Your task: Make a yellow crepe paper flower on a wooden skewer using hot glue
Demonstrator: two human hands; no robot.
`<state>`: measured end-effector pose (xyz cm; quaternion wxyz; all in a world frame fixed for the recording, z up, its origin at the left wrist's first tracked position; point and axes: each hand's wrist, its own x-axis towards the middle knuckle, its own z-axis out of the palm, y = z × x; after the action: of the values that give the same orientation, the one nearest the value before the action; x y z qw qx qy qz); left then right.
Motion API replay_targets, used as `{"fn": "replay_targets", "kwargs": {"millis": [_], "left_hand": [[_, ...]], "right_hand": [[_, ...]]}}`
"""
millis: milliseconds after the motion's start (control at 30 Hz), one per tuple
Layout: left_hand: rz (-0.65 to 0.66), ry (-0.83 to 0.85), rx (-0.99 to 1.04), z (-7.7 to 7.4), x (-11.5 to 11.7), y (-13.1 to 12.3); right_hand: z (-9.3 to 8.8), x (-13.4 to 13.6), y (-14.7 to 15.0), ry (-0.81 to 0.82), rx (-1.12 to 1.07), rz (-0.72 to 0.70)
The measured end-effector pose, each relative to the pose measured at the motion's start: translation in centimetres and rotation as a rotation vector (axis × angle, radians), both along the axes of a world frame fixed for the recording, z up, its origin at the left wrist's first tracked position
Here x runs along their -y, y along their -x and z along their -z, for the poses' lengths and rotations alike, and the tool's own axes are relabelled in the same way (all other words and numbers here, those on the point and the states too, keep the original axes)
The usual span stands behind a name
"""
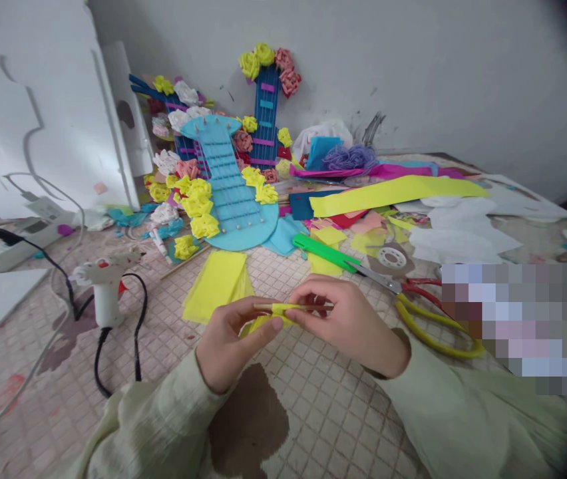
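My left hand (231, 342) and my right hand (346, 322) meet over the checked tablecloth (313, 399). Both pinch a thin wooden stick (268, 307) with a strip of yellow paper (283, 310) wrapped around it. The left thumb and fingers press the yellow paper from the left; the right fingers grip the stick's other end. Just behind the hands lies a stack of yellow paper sheets (216, 283).
A white glue gun (106, 286) with a black cord stands at the left. Yellow-handled scissors (423, 313) and a green cutter (323, 251) lie to the right. Blue guitar-shaped models (231, 193) with paper flowers stand at the back, beside coloured paper scraps (388, 193).
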<state>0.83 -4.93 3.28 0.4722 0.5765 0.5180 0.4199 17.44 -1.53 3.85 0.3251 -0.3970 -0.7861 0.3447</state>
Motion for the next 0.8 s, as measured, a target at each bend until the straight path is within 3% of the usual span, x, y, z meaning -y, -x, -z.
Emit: {"fn": "replay_targets", "kwargs": {"millis": [333, 533, 800], "left_hand": [[-0.099, 0.002, -0.024, 0.78, -0.13, 0.15], [-0.101, 0.038, -0.026, 0.41, -0.13, -0.09], [-0.073, -0.059, -0.133, 0.77, -0.2, 0.13]], "right_hand": [[-0.08, -0.09, -0.24, -0.033, 0.023, -0.114], [0.12, -0.15, -0.25, -0.08, 0.052, -0.063], [0.55, -0.19, -0.06, -0.087, 0.075, -0.055]]}}
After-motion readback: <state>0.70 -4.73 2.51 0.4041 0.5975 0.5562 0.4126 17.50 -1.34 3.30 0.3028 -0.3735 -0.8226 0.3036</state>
